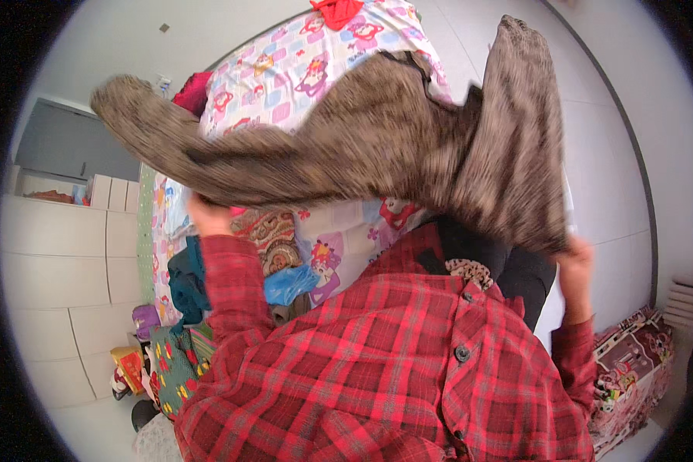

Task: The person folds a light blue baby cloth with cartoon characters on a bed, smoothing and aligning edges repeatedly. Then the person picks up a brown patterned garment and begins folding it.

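Note:
A mottled brown garment [375, 138] is spread in the air before me, blurred by motion. One long tube-like part, a sleeve or a leg, reaches to the upper left; another rises at the right. Its dark-edged opening faces the far side. My left hand [209, 216] grips its near edge at the left, the fingers partly hidden behind the cloth. At the right, my right hand [576, 263] pinches the lower corner. Below the garment lies a bed with a cartoon-print sheet [265, 86], partly covered from sight by the cloth.
Near my left arm are a paisley-patterned cloth [271, 239], a blue plastic bag [291, 284] and a teal garment [186, 283]. A red cloth [339, 12] lies at the bed's far end. White cabinets [58, 277] stand left; a cloth-covered box-like object [632, 369] is at right.

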`<action>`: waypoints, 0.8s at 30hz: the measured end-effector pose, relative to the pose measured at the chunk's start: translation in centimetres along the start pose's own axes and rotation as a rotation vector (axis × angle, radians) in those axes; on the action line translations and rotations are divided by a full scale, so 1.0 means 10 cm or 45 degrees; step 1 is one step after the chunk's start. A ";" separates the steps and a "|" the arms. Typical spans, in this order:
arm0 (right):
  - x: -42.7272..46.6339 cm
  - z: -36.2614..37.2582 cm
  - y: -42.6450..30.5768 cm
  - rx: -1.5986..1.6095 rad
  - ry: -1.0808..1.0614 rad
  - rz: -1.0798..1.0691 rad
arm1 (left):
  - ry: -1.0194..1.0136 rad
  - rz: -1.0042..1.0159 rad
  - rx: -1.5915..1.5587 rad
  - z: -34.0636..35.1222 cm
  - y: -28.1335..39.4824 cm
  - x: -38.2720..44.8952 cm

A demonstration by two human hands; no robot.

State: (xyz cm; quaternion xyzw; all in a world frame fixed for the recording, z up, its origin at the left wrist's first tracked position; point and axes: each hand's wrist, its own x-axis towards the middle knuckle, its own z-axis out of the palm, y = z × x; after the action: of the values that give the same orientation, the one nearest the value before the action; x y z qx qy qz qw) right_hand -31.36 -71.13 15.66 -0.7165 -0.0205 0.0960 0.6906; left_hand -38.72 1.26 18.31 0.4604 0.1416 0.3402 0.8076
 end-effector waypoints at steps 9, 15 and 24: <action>-0.21 0.20 0.81 -0.253 -0.200 0.547 | -0.538 -0.227 2.453 0.11 -1.28 -0.96; 0.54 0.27 0.55 -1.361 0.291 -0.014 | -0.608 0.624 2.316 1.70 -1.13 -0.73; 1.02 0.18 1.11 -0.835 0.551 -0.006 | -1.462 -0.045 1.612 2.28 -2.85 -2.00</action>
State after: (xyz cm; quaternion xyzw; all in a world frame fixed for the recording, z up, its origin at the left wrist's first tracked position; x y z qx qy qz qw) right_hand -22.85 -68.23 3.44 -0.9028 0.0945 -0.0706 0.4136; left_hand -28.98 -36.94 4.87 0.9237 -0.1189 -0.1017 0.3498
